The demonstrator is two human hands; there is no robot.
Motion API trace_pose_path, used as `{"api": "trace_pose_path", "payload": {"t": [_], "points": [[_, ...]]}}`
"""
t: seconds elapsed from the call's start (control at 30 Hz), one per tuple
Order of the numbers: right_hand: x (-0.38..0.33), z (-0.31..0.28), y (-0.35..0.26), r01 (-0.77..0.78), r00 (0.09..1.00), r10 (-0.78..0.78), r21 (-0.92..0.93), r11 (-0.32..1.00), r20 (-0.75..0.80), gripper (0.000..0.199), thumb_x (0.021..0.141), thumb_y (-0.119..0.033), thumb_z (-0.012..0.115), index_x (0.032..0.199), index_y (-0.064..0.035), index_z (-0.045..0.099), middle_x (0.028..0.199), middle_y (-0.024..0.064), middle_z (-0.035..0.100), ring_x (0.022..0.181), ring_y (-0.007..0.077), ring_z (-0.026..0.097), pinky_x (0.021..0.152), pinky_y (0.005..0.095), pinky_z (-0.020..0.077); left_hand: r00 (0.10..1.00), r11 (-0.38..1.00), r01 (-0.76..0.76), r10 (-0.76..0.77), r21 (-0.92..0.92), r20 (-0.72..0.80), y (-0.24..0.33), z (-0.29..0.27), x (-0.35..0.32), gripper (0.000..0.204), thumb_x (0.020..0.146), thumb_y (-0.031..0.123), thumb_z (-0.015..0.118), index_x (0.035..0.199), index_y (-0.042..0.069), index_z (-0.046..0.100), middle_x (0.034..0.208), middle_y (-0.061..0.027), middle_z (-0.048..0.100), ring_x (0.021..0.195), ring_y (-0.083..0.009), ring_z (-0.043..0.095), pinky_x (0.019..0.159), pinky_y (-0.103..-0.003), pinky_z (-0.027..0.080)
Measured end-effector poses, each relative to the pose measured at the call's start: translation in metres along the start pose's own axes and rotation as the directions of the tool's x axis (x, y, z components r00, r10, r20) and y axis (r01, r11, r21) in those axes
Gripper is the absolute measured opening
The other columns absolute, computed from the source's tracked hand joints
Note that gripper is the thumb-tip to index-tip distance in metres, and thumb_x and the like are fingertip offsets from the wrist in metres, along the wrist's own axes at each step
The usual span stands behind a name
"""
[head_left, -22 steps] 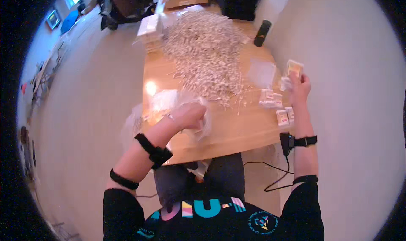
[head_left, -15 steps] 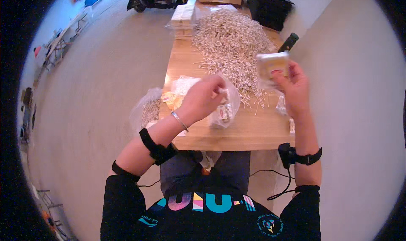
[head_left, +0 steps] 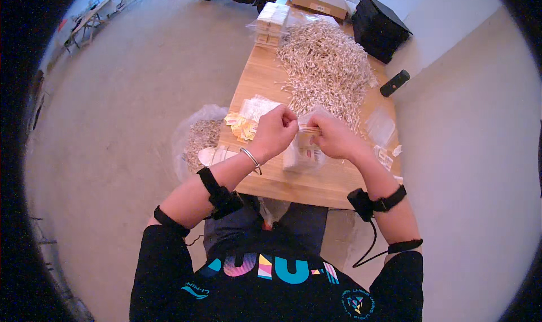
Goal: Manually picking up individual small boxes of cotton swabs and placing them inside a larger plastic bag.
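Note:
My left hand (head_left: 275,131) and my right hand (head_left: 333,136) meet over the front of a wooden table (head_left: 333,185). Both pinch the top of a small clear plastic bag (head_left: 302,151) holding a pale packet, which hangs between them. Behind the hands lies a big heap of small pale sticks (head_left: 327,68). A loose pile of small yellow and white packets (head_left: 246,120) lies just left of my left hand.
A clear bag of small pieces (head_left: 201,141) hangs off the table's left edge. Flat clear bags (head_left: 381,125) and small filled packets (head_left: 385,156) lie at the right. Stacked boxes (head_left: 271,21), a black case (head_left: 379,29) and a dark cylinder (head_left: 394,83) stand farther back.
My right hand has come in from the table's right side to meet my left hand at the middle. The left hand lifted the clear bag, and both hands now hold it together.

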State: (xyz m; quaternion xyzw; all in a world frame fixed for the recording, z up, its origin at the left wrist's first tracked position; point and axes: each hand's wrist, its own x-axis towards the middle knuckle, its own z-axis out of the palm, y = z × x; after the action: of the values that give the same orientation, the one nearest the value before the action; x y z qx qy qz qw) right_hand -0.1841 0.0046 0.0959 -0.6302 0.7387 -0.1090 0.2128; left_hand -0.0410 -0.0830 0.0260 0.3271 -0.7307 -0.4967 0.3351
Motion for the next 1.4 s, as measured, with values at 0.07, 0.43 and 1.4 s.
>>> {"api": "trace_pose_path", "payload": {"t": [0.07, 0.43, 1.4], "points": [[0.018, 0.015, 0.019, 0.022, 1.000, -0.021, -0.070, 0.997, 0.010, 0.025, 0.073, -0.007, 0.065, 0.096, -0.0013, 0.057, 0.096, 0.0179, 0.060, 0.095, 0.0326, 0.058, 0.080, 0.0399, 0.0458, 0.996, 0.996, -0.081, 0.082, 0.032, -0.023, 0.003, 0.000, -0.003, 0.012, 0.079, 0.010, 0.060, 0.081, -0.001, 0.057, 0.068, -0.0087, 0.062, 0.060, -0.0132, 0.058, 0.057, -0.027, 0.048], [0.005, 0.038, 0.003, 0.077, 0.959, -0.213, -0.547, 0.833, -0.189, 0.031, 0.071, -0.017, 0.064, 0.097, -0.0022, 0.059, 0.093, 0.0143, 0.061, 0.092, 0.0313, 0.059, 0.079, 0.0402, 0.0494, 0.995, 0.996, -0.092, 0.091, 0.018, 0.040, 0.004, -0.005, -0.006, 0.009, 0.077, 0.008, 0.060, 0.080, 0.000, 0.057, 0.068, -0.0105, 0.062, 0.062, -0.0166, 0.060, 0.059, -0.029, 0.049], [0.007, 0.016, 0.011, 0.118, 0.976, -0.069, -0.235, 0.965, 0.205, 0.027, 0.074, -0.007, 0.062, 0.101, -0.0054, 0.058, 0.102, 0.0182, 0.056, 0.096, 0.0358, 0.056, 0.083, 0.0432, 0.0448, 0.992, 0.993, -0.122, 0.122, -0.004, 0.007, 0.010, -0.004, -0.001, 0.007, 0.076, 0.006, 0.061, 0.079, 0.000, 0.058, 0.067, -0.0052, 0.060, 0.060, -0.0093, 0.056, 0.056, -0.024, 0.047]]}}
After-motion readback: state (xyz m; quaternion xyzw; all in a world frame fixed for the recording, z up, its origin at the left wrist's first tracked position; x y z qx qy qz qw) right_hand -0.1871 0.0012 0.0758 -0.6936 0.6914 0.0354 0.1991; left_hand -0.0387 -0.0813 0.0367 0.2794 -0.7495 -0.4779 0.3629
